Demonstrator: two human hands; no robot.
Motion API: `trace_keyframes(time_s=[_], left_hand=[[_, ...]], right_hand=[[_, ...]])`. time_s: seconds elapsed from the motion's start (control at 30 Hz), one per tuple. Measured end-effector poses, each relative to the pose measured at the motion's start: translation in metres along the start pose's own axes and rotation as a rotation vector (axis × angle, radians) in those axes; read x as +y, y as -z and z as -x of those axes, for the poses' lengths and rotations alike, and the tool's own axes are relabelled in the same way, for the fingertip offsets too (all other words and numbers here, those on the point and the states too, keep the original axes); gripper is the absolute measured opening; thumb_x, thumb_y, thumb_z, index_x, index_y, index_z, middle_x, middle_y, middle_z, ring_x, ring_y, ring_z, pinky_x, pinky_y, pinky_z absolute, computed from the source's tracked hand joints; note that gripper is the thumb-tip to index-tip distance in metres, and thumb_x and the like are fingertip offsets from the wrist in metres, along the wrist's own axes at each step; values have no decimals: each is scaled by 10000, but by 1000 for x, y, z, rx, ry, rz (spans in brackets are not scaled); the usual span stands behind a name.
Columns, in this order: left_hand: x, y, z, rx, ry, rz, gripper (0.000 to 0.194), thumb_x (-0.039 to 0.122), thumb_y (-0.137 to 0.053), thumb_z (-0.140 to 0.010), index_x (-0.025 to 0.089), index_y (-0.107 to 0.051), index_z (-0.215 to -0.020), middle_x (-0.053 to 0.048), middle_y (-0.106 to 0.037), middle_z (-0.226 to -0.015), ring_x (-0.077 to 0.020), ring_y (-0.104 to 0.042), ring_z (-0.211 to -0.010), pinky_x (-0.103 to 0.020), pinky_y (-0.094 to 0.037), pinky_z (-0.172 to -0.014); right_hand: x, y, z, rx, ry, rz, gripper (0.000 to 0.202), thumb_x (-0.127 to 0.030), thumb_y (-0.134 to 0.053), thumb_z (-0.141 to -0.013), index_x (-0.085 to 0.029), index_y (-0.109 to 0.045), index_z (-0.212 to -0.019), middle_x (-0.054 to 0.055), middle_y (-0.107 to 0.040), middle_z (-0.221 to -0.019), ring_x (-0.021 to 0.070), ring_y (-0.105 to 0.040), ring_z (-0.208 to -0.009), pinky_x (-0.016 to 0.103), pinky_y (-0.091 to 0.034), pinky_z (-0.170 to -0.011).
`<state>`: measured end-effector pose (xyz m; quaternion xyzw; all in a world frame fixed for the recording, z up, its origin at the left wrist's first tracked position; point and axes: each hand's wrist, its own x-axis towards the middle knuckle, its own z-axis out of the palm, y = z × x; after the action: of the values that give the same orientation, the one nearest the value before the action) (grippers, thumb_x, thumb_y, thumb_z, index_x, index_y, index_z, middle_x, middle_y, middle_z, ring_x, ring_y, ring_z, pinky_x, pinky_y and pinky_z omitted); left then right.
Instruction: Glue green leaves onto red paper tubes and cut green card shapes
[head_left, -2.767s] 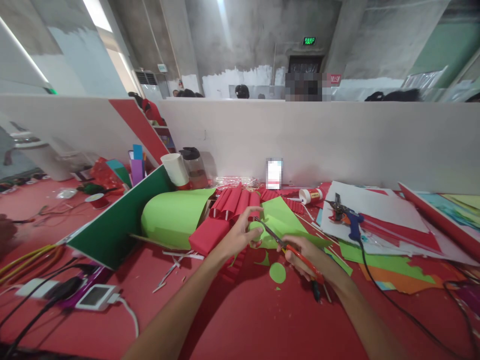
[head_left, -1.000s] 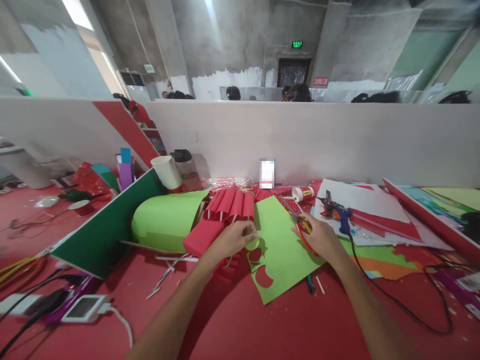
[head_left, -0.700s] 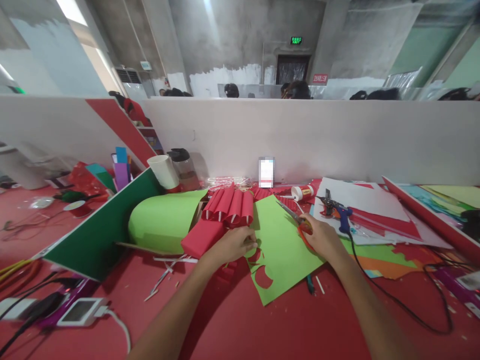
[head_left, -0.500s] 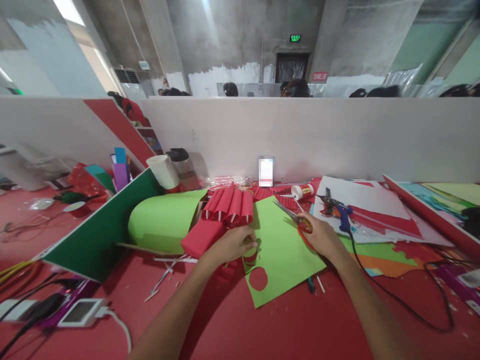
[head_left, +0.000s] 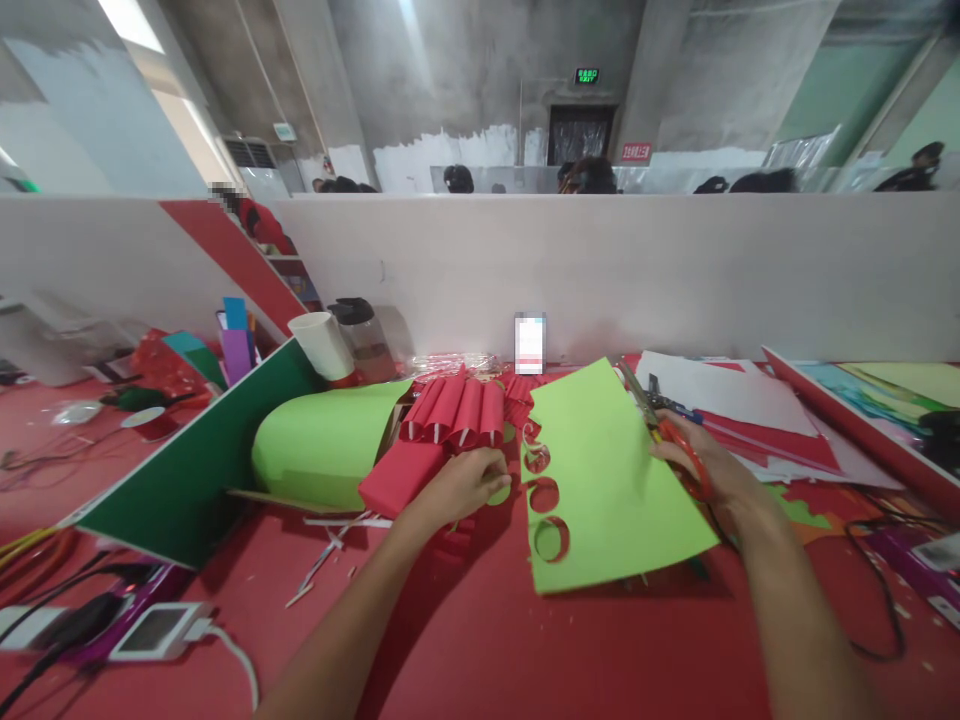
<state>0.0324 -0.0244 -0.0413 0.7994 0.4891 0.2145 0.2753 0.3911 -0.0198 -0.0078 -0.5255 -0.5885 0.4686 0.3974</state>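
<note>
My right hand (head_left: 701, 460) is wrapped round a pair of scissors (head_left: 686, 458) with orange-red handles, blades pointing up and left. Under the same hand a light green paper sheet (head_left: 622, 490) is raised at a tilt, its right edge at my fingers. Several round holes run along the sheet's left edge, and a green disc (head_left: 549, 541) shows through the lowest one. My left hand (head_left: 472, 478) is closed, fingertips pinched at a small green paper circle (head_left: 498, 494). Just behind it lie a red box (head_left: 401, 476) and a row of red paper rolls (head_left: 457, 410).
To the left lies a large green paper cylinder (head_left: 322, 445) beside a dark green board (head_left: 195, 470). A cup (head_left: 322, 345), a bottle (head_left: 364, 335) and a phone (head_left: 530, 343) stand near the partition. White and red sheets (head_left: 727, 395) lie at right, cables beside them.
My right hand has moved right with the scissors, and the green sheet has shifted right and lifted with it. My left hand stays nearly in place, a green circle now showing at its fingertips.
</note>
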Motion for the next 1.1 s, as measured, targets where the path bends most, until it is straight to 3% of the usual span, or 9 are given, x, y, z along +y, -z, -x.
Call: trace_keyframes(time_s=[0.1,0.2,0.37,0.5,0.6,0.73,0.93,1.1], left_hand=[[0,-2,0,6,14,12,226,405,-546,-923,213,-640,-851,-35,-694,-831,-202,-614,-727,-277,-414,-645],[1,-2,0,26,32,27,229,410,-535,-933,216,-647,-886,-59,-730,-936,-225,-654,-816,-286,-445,-682],[-1,-3,-1,41,48,40,234,410,-534,-934,214,-657,-895,-77,-751,-996,-244,-679,-884,-297,-470,-711],[-2,-4,-3,49,39,35,239,417,-562,-920,211,-672,-866,-66,-747,-963,-231,-671,-860,-291,-457,-714],[-3,-4,-4,68,38,30,239,419,-569,-920,207,-666,-866,-50,-726,-903,-212,-643,-802,-283,-430,-687],[-3,-6,-4,54,21,56,236,403,-566,-928,203,-633,-823,-25,-704,-859,-184,-611,-753,-271,-406,-666],[0,-10,-4,-2,12,136,229,400,-609,-904,197,-628,-802,-6,-701,-838,-173,-608,-747,-260,-397,-640],[2,-10,-6,-18,-12,228,238,404,-622,-890,184,-615,-800,-11,-658,-829,-162,-571,-741,-253,-401,-633]], right_hand=[[-1,10,3,4,-14,137,430,-425,-755,-778,-233,-637,-1144,64,-715,-967,250,-674,-800,305,-519,-641],[1,12,6,-85,-68,248,470,-427,-791,-754,-231,-636,-1152,45,-693,-909,233,-649,-757,294,-496,-611],[10,7,5,-211,-95,187,443,-390,-775,-774,-220,-603,-1145,-4,-655,-832,164,-598,-668,243,-457,-567],[10,7,2,-268,-93,215,431,-386,-758,-781,-218,-601,-1146,12,-681,-865,192,-639,-726,253,-494,-588],[5,10,3,-354,-41,275,415,-413,-760,-781,-220,-646,-1130,66,-723,-1038,275,-680,-962,308,-556,-741],[-2,13,7,-476,2,335,480,-456,-796,-752,-235,-674,-1160,81,-699,-1235,329,-637,-1161,365,-516,-975],[-5,10,11,-492,18,304,470,-454,-765,-790,-228,-654,-1187,104,-655,-1313,344,-624,-1173,424,-508,-990],[-7,12,13,-477,55,278,372,-412,-703,-845,-214,-661,-1157,95,-692,-1179,296,-659,-1065,378,-529,-908]])
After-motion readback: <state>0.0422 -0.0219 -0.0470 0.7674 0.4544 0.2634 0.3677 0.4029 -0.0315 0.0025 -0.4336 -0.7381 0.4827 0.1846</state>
